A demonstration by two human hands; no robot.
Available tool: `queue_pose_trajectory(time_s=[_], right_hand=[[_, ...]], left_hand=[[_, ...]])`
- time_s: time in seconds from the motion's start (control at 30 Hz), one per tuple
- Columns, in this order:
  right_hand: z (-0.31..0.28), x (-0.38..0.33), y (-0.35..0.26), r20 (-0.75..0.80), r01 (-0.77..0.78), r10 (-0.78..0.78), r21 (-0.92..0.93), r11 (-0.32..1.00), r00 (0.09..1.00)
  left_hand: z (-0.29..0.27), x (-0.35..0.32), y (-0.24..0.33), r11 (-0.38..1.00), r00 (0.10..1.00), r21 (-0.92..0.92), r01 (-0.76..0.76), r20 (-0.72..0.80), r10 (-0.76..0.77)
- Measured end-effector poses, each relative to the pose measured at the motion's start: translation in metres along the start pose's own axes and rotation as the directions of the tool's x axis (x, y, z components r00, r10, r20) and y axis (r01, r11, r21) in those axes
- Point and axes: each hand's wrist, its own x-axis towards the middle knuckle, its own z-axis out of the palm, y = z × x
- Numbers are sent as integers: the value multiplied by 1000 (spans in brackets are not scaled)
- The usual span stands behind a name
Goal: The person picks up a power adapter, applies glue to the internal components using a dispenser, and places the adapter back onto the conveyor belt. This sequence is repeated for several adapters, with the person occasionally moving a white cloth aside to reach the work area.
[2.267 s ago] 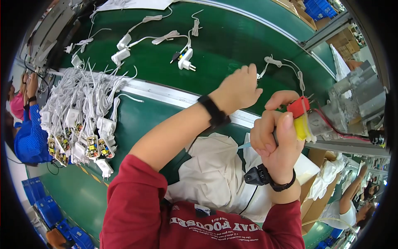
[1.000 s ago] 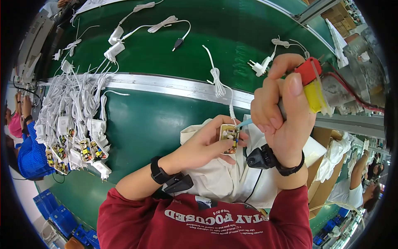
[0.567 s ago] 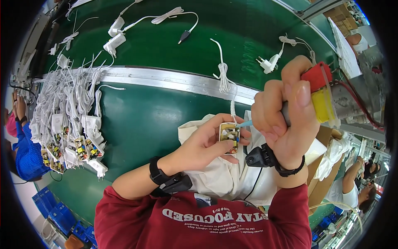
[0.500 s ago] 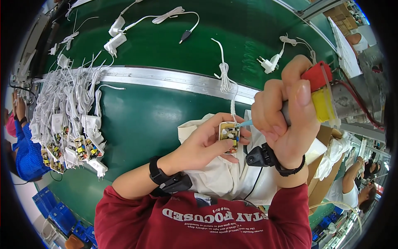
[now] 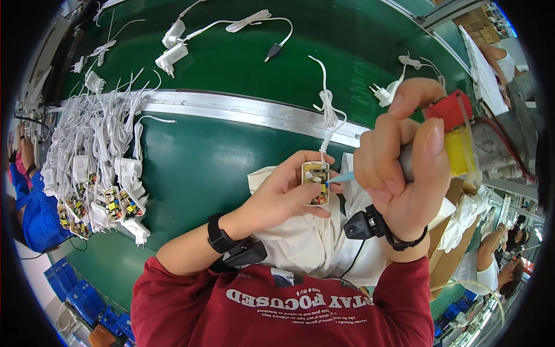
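Observation:
My left hand [image 5: 283,194] holds a small open white adapter [image 5: 315,183] with its circuit board facing up; a white cable [image 5: 328,110] runs from it up over the metal rail. Gripped in my right hand [image 5: 404,168] is a tool with a red and yellow top [image 5: 454,139]. Its thin blue tip [image 5: 341,178] touches the right edge of the adapter. Both hands work above a white cloth [image 5: 312,243] on my lap.
A pile of several open white adapters with cables [image 5: 95,173] lies on the green table [image 5: 219,168] at the left. More adapters with cables [image 5: 173,52] lie on the green belt beyond the metal rail [image 5: 231,107]. Other people sit at the left and right edges.
My left hand came back from reaching over the belt and now holds an adapter near my chest. My right hand brought the tool's tip down to it. Little movement in the last half second.

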Motion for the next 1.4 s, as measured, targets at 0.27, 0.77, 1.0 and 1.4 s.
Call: queue_pose_trajectory(time_s=[0.27,0.77,1.0,1.4], right_hand=[[9,-5,5,48,30,-28,-58,998,998],[12,-5,3,14,4,-5,67,998,1000],[11,-6,3,63,2,-4,24,1000,998],[8,-9,3,46,10,-7,-64,998,999]], left_hand=[[-5,0,4,989,997,-135,-57,-51,50],[-5,-1,4,987,998,-156,-48,-44,41],[-7,-2,4,983,997,-167,-73,-25,70],[-5,-1,2,951,994,-299,-78,45,96]])
